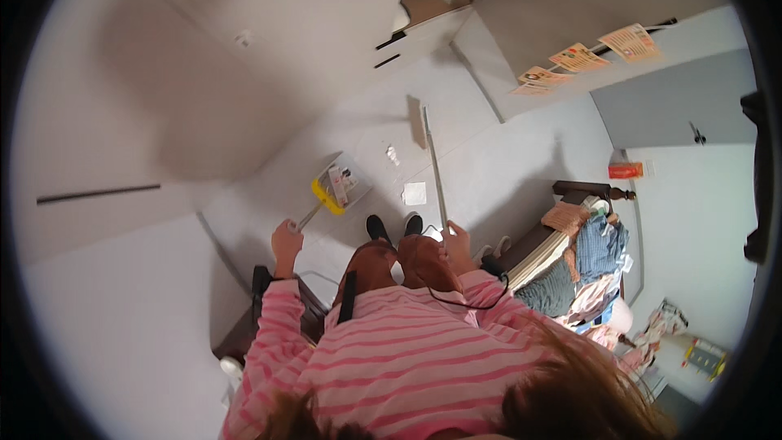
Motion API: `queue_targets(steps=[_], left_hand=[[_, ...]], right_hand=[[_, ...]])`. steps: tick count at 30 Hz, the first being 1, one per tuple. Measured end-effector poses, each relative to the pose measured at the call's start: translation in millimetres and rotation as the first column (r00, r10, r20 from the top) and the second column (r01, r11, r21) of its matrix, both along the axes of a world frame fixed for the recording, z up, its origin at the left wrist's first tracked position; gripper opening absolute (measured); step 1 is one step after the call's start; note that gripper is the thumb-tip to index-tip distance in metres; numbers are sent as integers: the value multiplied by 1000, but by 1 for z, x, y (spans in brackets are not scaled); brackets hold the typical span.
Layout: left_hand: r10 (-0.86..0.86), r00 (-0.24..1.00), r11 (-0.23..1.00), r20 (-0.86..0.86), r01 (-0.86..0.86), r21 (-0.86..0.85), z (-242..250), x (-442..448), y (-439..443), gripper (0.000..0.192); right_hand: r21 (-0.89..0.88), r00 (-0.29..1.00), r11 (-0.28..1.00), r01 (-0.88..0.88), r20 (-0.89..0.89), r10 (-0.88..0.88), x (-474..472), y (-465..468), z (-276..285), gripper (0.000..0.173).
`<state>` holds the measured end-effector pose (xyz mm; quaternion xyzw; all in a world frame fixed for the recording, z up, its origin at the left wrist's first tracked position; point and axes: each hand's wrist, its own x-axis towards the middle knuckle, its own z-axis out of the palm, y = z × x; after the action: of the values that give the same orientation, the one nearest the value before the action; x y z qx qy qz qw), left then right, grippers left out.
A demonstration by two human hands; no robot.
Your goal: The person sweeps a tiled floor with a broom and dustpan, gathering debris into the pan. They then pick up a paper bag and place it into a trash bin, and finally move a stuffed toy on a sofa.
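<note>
At the lower left of centre, my left hand (pixel 287 243) is closed round the handle of a long-handled dustpan. The dustpan (pixel 359 186), grey with a yellow edge (pixel 327 197), rests on the floor and has small packaging litter in it. My right hand (pixel 455 244) grips the pale pole of a broom (pixel 436 165). Its narrow head (pixel 424 110) lies further off on the floor, beside its shadow. Between dustpan and broom are a white square sheet (pixel 415 194) and a crumpled shiny wrapper (pixel 392 154).
My dark shoes (pixel 413 224) stand just below the white sheet. To the right, a dark wooden bed frame (pixel 525 249) carries heaped clothes (pixel 595 247). Pale cabinets with dark handles (pixel 99 194) border the left and top. Printed cards (pixel 578 58) hang at the upper right, before a grey door (pixel 678 104).
</note>
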<state>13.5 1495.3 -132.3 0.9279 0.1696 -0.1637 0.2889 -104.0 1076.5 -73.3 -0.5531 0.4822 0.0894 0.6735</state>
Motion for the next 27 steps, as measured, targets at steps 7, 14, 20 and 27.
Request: queue_targets(steps=[7, 14, 20, 27], left_hand=[[130, 986, 987, 100, -119, -109, 10, -5, 6, 9], [129, 987, 989, 94, -122, -83, 4, 7, 0, 11], [144, 988, 989, 50, -143, -29, -1, 4, -1, 14], [174, 985, 984, -11, -175, -34, 3, 12, -15, 15]], right_hand=[[-109, 974, 973, 205, 124, -191, 100, -126, -84, 22], [-9, 842, 842, 540, -4, -540, 253, -184, -109, 10], [-222, 934, 907, 357, 72, -350, 337, -129, -111, 11], [-435, 1000, 900, 4, -15, -11, 377, -123, -110, 21]])
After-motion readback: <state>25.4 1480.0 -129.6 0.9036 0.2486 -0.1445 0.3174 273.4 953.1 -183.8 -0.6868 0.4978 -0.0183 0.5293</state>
